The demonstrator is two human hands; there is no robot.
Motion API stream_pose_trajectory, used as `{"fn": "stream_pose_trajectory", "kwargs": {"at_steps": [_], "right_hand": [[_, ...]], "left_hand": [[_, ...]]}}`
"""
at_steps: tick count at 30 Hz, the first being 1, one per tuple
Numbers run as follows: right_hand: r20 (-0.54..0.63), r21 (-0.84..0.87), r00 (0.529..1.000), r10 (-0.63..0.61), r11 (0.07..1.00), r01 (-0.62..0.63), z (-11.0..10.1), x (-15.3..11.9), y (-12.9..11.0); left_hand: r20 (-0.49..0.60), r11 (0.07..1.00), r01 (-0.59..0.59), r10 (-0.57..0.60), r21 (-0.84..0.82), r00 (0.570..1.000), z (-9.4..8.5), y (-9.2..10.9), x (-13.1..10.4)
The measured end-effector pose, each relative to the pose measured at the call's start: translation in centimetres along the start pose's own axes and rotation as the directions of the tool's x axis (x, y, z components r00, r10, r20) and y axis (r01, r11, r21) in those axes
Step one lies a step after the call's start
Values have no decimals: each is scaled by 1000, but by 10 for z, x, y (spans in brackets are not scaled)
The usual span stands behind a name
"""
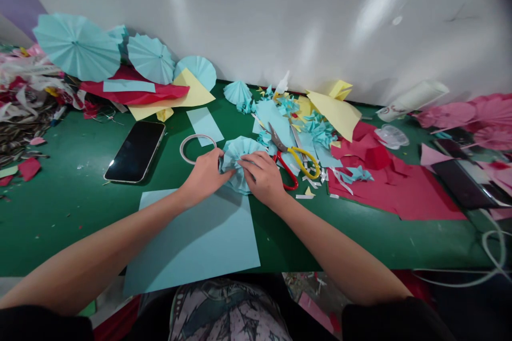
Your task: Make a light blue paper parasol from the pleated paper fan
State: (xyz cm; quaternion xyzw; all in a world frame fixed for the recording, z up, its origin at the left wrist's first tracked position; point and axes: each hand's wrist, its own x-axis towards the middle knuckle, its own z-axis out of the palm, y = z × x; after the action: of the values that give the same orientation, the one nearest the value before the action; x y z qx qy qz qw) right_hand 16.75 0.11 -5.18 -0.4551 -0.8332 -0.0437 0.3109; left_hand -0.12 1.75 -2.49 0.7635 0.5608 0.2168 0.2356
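Observation:
A light-blue pleated paper rosette point(243, 145) lies between my hands at the middle of the table. My left hand point(205, 175) grips its left edge, with the thumb across the folds. From the right, my right hand point(264, 177) holds the rosette, its bent fingers close to the centre; the undersides of the fingers are hidden. A roll of tape point(182, 152) lies just beyond my left hand. Beside my right hand rest scissors point(286, 150) with one red and one yellow handle. Below the rosette is a flat light-blue paper sheet point(196, 240).
A phone point(135, 152) lies at the left on the green table point(80, 213). Finished blue paper fans point(78, 45) lean at the back left. Red paper point(416, 194), blue and yellow scraps spread to the right, near a dark device point(460, 184) with a white cable point(490, 248).

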Motion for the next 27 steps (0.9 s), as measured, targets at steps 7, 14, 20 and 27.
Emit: {"fn": "stream_pose_trajectory", "kwargs": {"at_steps": [7,14,20,27], "right_hand": [[-22,49,1000,-7,999,8,0,0,1],[-52,70,998,-42,996,46,3,1,2],[-43,104,998,-49,993,54,4,0,3],[10,75,999,-52,996,52,2,1,1]], "left_hand": [[-63,1000,-22,22,-11,998,-1,-2,0],[-111,996,-75,69,-46,991,-2,0,-1],[-79,971,-8,-11,-240,997,-1,-7,1],[9,771,153,-188,-618,982,17,-8,20]]}}
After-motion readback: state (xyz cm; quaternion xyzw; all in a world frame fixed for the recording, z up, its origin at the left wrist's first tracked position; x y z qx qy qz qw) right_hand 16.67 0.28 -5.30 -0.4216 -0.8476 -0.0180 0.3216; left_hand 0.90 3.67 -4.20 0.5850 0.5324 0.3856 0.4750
